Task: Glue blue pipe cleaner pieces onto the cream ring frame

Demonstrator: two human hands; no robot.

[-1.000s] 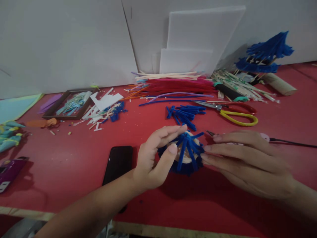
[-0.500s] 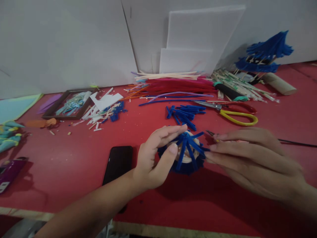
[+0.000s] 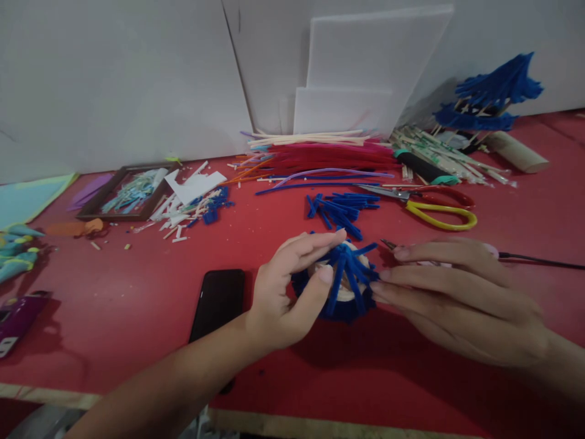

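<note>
A small round craft piece (image 3: 347,283), a cream core covered in short blue pipe-cleaner bits, sits on the red table (image 3: 137,292). My left hand (image 3: 283,292) grips its left side, thumb in front and fingers curved over the top. My right hand (image 3: 457,299) lies with fingers stretched out, fingertips touching the piece's right side. Behind it lies a pile of cut blue pipe-cleaner pieces (image 3: 340,207).
A black phone (image 3: 218,302) lies left of my left wrist. Yellow-and-red scissors (image 3: 429,207), a metal tool tip (image 3: 388,244), long red pipe cleaners (image 3: 329,158), a framed tray of scraps (image 3: 130,192), white boards (image 3: 365,73) and blue finished pieces (image 3: 493,91) sit behind.
My right hand shifted slightly back and forth at the piece's right side. My left thumb edged a little further onto the piece. The piece stays in place.
</note>
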